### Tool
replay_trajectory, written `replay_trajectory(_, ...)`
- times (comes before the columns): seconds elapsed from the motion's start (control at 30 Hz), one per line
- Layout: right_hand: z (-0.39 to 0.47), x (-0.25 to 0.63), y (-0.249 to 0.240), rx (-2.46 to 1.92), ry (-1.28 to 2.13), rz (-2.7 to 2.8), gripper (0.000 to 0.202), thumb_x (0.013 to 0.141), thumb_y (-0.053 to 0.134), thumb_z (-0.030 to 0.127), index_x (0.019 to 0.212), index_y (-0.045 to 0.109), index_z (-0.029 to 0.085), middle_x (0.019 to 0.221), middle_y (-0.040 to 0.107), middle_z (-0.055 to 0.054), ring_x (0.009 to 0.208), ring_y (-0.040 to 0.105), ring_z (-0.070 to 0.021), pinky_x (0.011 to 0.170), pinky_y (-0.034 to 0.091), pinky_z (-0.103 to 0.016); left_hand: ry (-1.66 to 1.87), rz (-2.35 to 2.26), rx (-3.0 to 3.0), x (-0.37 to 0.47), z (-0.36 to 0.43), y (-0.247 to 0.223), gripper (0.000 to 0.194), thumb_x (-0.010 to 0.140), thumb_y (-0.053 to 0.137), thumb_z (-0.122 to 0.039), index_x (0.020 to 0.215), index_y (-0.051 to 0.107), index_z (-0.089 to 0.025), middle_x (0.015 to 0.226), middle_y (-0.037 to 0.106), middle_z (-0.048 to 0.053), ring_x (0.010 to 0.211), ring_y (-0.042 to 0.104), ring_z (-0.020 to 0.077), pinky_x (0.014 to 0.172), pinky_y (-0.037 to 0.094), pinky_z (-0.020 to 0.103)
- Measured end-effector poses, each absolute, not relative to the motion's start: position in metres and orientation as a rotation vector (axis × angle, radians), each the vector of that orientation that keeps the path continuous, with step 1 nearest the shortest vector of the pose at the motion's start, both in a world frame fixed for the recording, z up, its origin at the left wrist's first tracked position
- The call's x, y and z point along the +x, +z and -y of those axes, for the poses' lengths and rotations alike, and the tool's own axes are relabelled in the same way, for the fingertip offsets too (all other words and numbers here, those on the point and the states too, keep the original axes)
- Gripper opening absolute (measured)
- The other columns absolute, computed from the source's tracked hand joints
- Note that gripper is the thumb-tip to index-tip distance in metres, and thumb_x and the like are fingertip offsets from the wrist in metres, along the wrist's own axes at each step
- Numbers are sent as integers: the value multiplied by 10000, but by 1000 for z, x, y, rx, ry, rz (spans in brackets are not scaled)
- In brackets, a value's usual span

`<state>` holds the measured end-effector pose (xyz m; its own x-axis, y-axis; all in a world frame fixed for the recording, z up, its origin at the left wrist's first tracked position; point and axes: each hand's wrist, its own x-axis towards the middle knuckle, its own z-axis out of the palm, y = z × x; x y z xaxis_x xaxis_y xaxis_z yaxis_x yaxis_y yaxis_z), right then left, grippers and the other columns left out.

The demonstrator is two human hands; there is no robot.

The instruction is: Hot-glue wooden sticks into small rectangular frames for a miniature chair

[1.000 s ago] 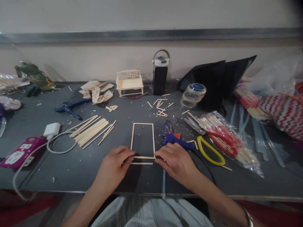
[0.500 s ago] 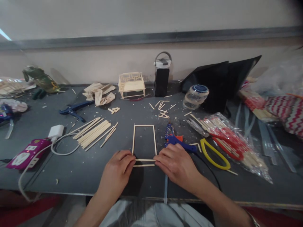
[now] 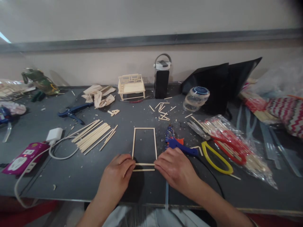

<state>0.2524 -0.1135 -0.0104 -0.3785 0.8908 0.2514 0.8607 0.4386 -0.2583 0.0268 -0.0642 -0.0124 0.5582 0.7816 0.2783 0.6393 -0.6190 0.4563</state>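
A thin wooden stick (image 3: 145,164) lies crosswise between my hands, its two ends pinched in my fingertips. My left hand (image 3: 120,170) closes on its left end, and my right hand (image 3: 174,164) on its right end. Just beyond is a rectangular frame of sticks (image 3: 144,128), whose long sides run down to my fingers. A second short stick (image 3: 143,170) lies parallel, closer to me. Whether the held stick touches the frame's side ends is hidden by my fingers. Beside my right hand rests a blue glue gun (image 3: 181,146) with an orange trigger.
Loose sticks (image 3: 93,138) lie to the left, near a white cable and purple power strip (image 3: 26,157). Blue cutters (image 3: 73,112), a miniature wooden bench (image 3: 131,88) and a clear jar (image 3: 196,99) stand farther back. Scissors (image 3: 217,160) and bagged sticks (image 3: 236,142) are at right.
The view has tilted slightly, so everything sits a little lower. Both hands still hold the stick in about the same place against the frame.
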Motion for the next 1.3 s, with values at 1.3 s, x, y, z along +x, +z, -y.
replay_trajectory(1.3, 115, 258, -4, -1361, 190, 2058, 128, 933, 504, 208, 897, 626, 194, 809, 682, -16, 759, 550, -170, 751, 363, -330, 794, -1273, 1627, 25, 66, 5, 228, 720, 693, -246, 943, 737, -246, 893, 726, 10, 765, 639, 153, 707, 508, 243)
